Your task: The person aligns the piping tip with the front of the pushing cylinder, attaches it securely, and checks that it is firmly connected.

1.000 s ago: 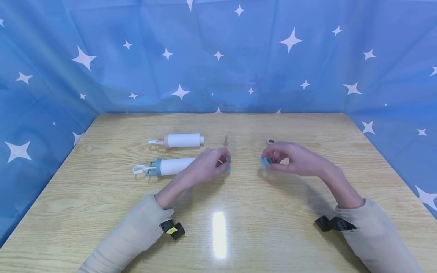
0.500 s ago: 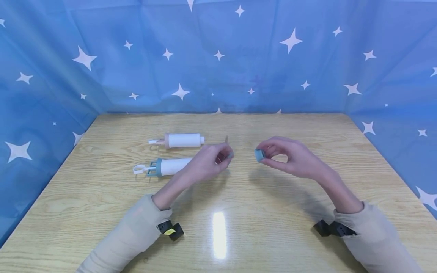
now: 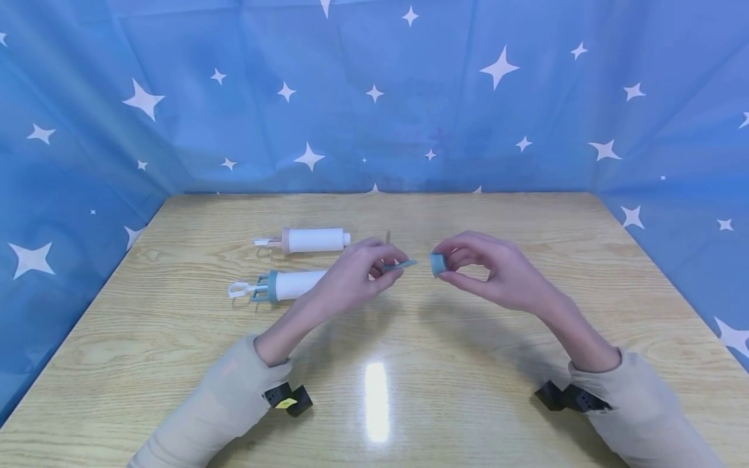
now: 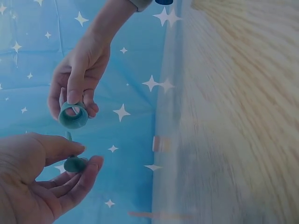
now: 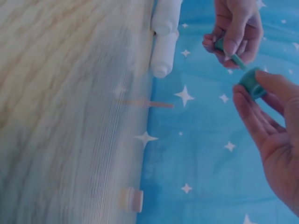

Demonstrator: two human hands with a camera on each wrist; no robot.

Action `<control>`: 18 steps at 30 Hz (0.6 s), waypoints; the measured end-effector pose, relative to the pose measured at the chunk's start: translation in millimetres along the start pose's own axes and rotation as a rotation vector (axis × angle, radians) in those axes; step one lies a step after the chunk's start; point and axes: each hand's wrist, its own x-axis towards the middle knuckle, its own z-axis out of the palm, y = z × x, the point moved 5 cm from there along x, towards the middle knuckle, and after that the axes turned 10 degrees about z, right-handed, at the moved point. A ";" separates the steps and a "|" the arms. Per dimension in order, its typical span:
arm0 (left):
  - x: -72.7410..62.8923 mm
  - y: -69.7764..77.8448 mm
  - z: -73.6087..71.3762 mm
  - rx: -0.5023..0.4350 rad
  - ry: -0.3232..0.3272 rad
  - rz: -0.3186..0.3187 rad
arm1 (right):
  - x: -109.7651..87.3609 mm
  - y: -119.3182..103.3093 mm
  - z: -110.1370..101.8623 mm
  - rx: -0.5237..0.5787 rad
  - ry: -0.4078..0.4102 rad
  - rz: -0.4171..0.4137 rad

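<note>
My left hand [image 3: 357,273] pinches a small teal nozzle [image 3: 406,264], whose narrow tip points right. In the left wrist view the nozzle's wide round base [image 4: 74,164] sits between thumb and fingers. My right hand [image 3: 497,270] pinches a short teal ring cap [image 3: 437,264] by its edges, thumb below and fingers above. Its round opening shows within the rim [image 4: 73,123] in the left wrist view. Both parts are held up above the table at nearly the same height, the nozzle's tip close to the ring cap with a small gap between.
Two white-barrelled icing syringes lie at the left, one with a pinkish collar [image 3: 285,241] and one with a teal collar [image 3: 272,286], partly behind my left hand. A pinkish nozzle [image 3: 387,236] and a pinkish ring cap [image 5: 136,200] lie on the wooden table [image 3: 374,338]. A blue star-patterned curtain [image 3: 374,123] stands behind.
Both hands have lifted their teal parts off the table. The right hand has moved left with the ring cap, and the nozzle has been turned so its tip points right, toward it.
</note>
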 end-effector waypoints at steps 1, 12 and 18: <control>-0.2 1.9 -0.3 0.000 -0.001 0.010 | 0.1 -1.1 0.2 -0.004 0.002 -0.005; 0.2 12.5 -0.3 0.015 -0.003 0.104 | 2.3 -13.6 4.2 0.014 0.024 -0.106; 0.7 14.6 1.0 -0.090 0.064 0.154 | 1.6 -17.7 5.4 0.007 0.045 -0.141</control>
